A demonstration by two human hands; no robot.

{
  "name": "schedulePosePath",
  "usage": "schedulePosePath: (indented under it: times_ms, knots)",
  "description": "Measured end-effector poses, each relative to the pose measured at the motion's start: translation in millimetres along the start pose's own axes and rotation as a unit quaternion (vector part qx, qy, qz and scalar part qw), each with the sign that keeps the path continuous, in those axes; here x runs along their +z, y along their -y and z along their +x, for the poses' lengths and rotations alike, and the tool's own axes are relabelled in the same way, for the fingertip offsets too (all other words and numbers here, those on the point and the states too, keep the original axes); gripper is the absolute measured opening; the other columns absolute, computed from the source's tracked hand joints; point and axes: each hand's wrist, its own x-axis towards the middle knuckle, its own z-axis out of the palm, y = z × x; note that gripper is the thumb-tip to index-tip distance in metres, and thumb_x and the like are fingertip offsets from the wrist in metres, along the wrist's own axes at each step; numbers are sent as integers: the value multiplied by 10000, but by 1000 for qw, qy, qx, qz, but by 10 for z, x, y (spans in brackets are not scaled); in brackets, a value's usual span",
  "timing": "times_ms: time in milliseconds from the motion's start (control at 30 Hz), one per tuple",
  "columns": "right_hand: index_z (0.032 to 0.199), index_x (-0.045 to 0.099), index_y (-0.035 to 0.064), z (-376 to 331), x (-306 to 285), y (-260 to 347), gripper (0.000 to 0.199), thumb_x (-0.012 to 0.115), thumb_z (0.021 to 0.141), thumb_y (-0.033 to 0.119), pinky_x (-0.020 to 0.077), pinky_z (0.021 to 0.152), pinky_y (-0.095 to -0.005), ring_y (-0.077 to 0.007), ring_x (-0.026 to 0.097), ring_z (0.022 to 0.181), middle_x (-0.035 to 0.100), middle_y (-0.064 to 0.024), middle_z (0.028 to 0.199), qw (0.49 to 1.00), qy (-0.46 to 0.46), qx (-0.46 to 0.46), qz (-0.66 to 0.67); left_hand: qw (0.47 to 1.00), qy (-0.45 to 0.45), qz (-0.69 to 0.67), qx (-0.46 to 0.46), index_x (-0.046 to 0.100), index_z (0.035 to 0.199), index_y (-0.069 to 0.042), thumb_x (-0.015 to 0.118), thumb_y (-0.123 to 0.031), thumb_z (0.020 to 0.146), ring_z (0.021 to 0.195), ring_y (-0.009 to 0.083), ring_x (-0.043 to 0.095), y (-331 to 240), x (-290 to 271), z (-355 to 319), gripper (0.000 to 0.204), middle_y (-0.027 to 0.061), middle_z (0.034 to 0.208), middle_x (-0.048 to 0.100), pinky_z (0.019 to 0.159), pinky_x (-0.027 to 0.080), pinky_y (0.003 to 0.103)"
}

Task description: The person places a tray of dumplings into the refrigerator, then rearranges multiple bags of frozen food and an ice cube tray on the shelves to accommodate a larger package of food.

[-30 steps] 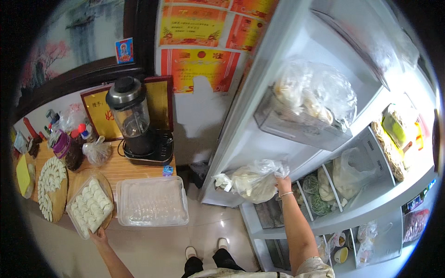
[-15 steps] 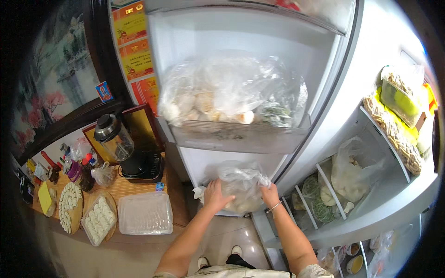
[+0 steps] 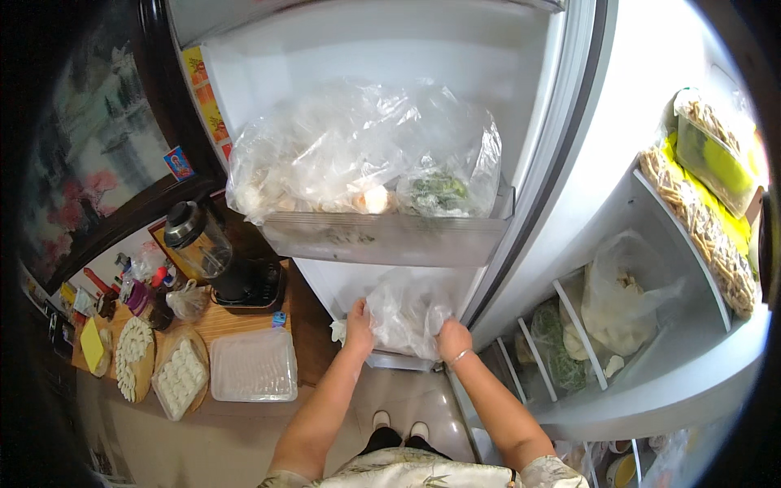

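A crumpled clear plastic bag (image 3: 404,319) sits in the lowest shelf of an open fridge door, with pale contents that I cannot make out. My left hand (image 3: 358,327) grips the bag's left edge, its thumb and fingers drawn together. On the opposite side, my right hand (image 3: 453,340) is closed on the bag's right edge. Above both hands, the middle door shelf (image 3: 382,238) carries large clear plastic bags (image 3: 342,154) with pale, roundish pieces and some green vegetable inside.
To the left stands a wooden table with a blender (image 3: 224,260), a lidded clear plastic box (image 3: 254,366), a tray of dumplings (image 3: 181,378) and a round board (image 3: 137,358) with more dumplings. On the right, fridge drawers (image 3: 582,333) hold bagged food; dried sticks (image 3: 691,224) lie above.
My left hand, earlier spread over the bag, now grips its left edge. The bag's top sits more upright and spread between both hands. The view has shifted, and the door appears further left.
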Motion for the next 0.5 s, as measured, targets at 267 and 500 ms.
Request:
schedulePosePath:
  times_ms: [267,500]
  knots:
    - [869,612,4,321,-77,125,118,578,762,42,470,700,-329,-254,613,763,636,-125,803,932,-144,-105,317,990,105,-60,75,524,1030,-58,504,-17,839,849,130,558,-515,132,-147,196,23,928,569,738,470,263]
    - [910,611,-46,728,643,-285,184,534,769,43,477,697,-347,-319,624,782,651,-179,813,887,-229,-61,397,970,50,208,118,543,1144,-9,504,-29,844,967,138,534,-272,-114,81,303,52,1055,593,837,428,276]
